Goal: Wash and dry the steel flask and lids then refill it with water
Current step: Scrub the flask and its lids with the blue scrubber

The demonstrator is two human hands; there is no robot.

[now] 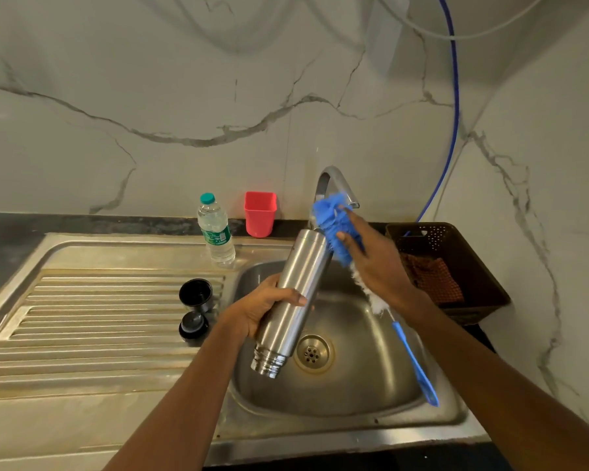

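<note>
Two hands at centre frame, over the sink (354, 396): left hand (266, 309), grip clamped round the steel flask (300, 283), tilted mouth-down above the drain; right hand (378, 266), grip closed on the blue brush (334, 226), bristles against the flask's upper end. Two black lids (195, 294) stand on the drainboard (99, 300), left of centre.

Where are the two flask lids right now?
Head view, left of centre: the two black lids sit together on the ribbed drainboard, just left of the sink basin.
</note>
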